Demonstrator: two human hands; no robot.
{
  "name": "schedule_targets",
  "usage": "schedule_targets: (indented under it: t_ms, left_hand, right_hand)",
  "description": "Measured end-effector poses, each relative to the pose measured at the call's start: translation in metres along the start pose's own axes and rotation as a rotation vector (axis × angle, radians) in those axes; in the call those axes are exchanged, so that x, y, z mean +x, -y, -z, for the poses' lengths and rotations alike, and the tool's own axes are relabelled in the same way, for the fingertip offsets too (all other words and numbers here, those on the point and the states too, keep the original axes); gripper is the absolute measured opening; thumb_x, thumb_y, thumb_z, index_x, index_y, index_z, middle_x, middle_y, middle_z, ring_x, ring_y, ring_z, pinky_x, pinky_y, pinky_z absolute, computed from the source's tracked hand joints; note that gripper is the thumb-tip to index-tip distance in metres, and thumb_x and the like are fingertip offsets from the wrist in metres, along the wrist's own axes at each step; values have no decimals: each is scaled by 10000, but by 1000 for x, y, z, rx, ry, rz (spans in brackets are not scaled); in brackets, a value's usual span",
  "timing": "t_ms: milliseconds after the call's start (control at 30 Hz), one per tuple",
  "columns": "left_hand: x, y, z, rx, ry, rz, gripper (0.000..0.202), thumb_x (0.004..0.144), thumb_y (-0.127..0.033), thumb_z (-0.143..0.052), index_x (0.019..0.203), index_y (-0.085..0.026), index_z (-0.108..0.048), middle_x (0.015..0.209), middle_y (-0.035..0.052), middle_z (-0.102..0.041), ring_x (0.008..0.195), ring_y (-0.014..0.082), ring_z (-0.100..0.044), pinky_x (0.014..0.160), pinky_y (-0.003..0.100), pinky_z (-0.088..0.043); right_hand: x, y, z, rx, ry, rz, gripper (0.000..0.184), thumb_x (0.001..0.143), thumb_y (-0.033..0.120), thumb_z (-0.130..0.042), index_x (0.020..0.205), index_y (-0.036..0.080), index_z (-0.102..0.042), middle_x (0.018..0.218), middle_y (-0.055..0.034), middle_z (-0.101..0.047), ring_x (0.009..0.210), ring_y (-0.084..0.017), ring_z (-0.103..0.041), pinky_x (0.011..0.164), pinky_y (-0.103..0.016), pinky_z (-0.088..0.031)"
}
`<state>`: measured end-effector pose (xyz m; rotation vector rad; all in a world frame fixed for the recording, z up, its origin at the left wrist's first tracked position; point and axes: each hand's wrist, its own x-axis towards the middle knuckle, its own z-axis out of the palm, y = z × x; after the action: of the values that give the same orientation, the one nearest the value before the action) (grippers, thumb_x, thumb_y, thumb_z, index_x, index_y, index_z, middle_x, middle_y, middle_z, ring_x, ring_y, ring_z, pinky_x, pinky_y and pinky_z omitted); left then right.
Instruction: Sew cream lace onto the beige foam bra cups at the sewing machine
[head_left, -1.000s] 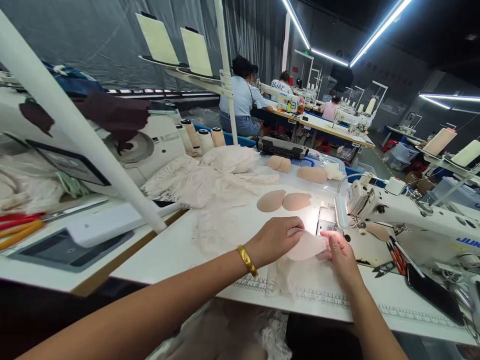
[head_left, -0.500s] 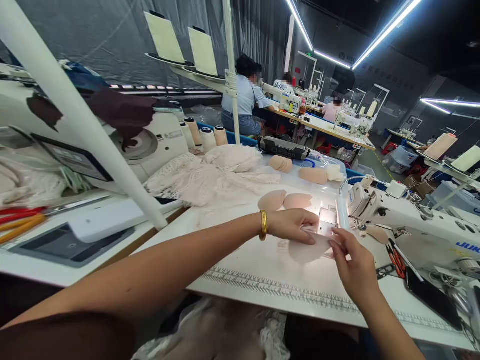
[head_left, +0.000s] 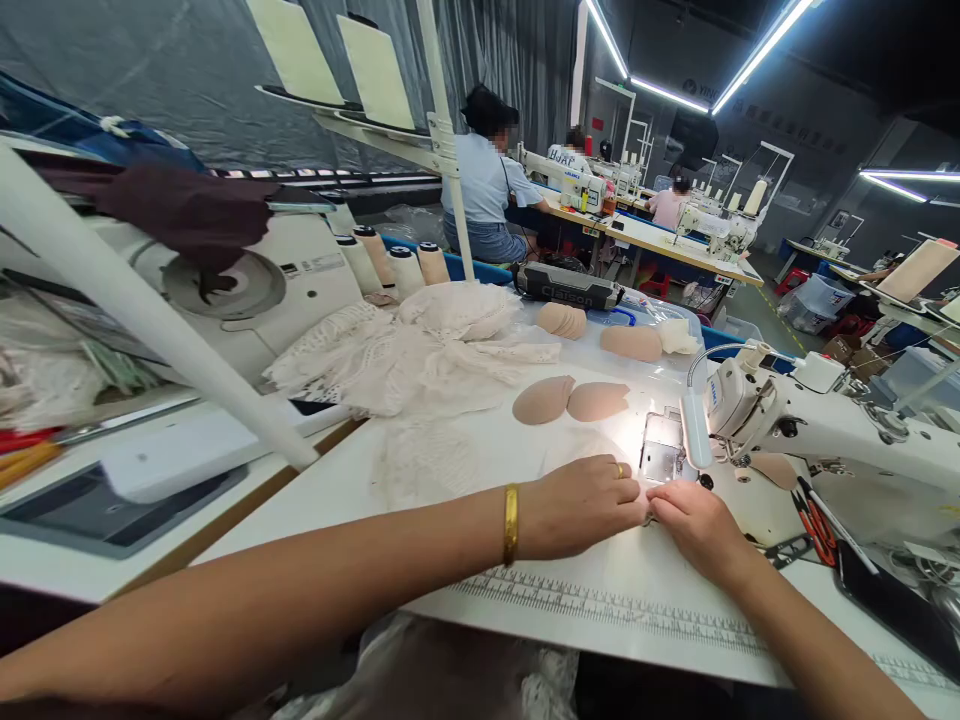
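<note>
My left hand [head_left: 585, 505], with a gold bangle and a ring, rests knuckles up on the white table [head_left: 465, 540]. Its fingertips meet those of my right hand [head_left: 690, 525] just in front of the sewing machine's needle plate [head_left: 660, 450]. Both hands have their fingers drawn together in a pinch. What they pinch is hidden under the fingers. A pale lace piece [head_left: 577, 445] lies flat just beyond my left hand. Two beige cup pads [head_left: 570, 400] lie side by side further back.
The white sewing machine [head_left: 810, 430] with its lamp [head_left: 688, 430] stands to the right. Red-handled scissors [head_left: 814, 515] and a black phone [head_left: 892, 600] lie beside it. A lace heap [head_left: 427, 350], thread cones [head_left: 390, 265] and more pads [head_left: 630, 343] lie behind. Other people sew at tables beyond.
The pale pad that both hands held up is no longer visible in them. Both hands have dropped to the table and closed together in front of the needle plate.
</note>
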<state>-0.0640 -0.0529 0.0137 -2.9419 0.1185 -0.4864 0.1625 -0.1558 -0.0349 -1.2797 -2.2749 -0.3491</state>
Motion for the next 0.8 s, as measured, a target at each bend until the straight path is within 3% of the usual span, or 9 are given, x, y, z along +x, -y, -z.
schedule_targets:
  t_ms: [67,133,200,267,333,433,500,567,800]
  left_hand:
    - [17,1,-10,6,38,12,173,847,-22,-646,819,-188,-606,806,25,-672,706,201,-590,620,368,-409]
    - [29,7,-17,-15,97,87,132,840,-81,-692,808,-183,-615,801,35,-662,698,211,-597,598,362,-404]
    - [34,14,-20,-69,129,188,173,847,-282,-784,894,-178,-654,903,66,-677,792,250,-633,636,366,-441]
    - [32,22,-19,-120,137,277,469,777,-531,-846,1010,-161,-677,1024,112,-678,933,315,-643,704,397,-480]
    - [29,28,-16,-140,114,293,630,698,-631,-873,1047,-142,-682,1114,145,-668,1024,349,-623,763,422,-495]
    - [27,26,-16,-139,49,139,472,725,-533,-892,904,-154,-675,1143,129,-674,985,293,-615,794,393,-489]
    - [27,20,-23,-117,37,60,335,825,-417,-838,766,-168,-623,1006,79,-690,842,221,-600,730,350,-467]
    - [28,14,-30,-59,23,64,327,914,-320,-742,681,-179,-561,829,39,-648,710,183,-545,656,338,-426]
    - [23,9,-38,-29,-23,124,210,946,-291,-678,794,-184,-580,809,31,-584,722,193,-507,674,340,-416]
  right_hand:
    - [-4,-12,3,17,30,7,292,1007,76,-469,1055,251,-698,1050,-44,-776,918,-200,-695,777,-307,-540]
    - [-6,-19,4,52,46,-16,340,988,38,-455,1070,264,-695,1115,-46,-775,994,-210,-695,822,-331,-556]
    - [-9,-21,5,92,46,-59,341,974,21,-461,1031,264,-694,1160,-54,-769,1042,-219,-688,858,-352,-562]
    - [-11,-19,5,102,50,-94,310,972,24,-473,979,251,-683,1207,-67,-756,1056,-227,-678,858,-360,-558]
    - [-11,-16,6,96,68,-115,294,975,25,-463,945,237,-664,1242,-74,-744,1041,-225,-671,830,-351,-546]
    - [-11,-12,10,113,105,-160,300,972,18,-431,903,230,-631,1165,-58,-758,966,-209,-661,782,-332,-519]
    - [-10,-11,14,110,120,-179,302,967,17,-420,888,231,-618,1126,-50,-756,919,-200,-644,767,-326,-506]
    - [-10,-10,20,78,132,-174,305,951,13,-427,926,234,-636,1149,-58,-737,933,-206,-621,760,-324,-496]
    - [-10,-7,39,98,223,-136,400,952,21,-480,1154,285,-704,928,-41,-645,849,-197,-536,665,-280,-428]
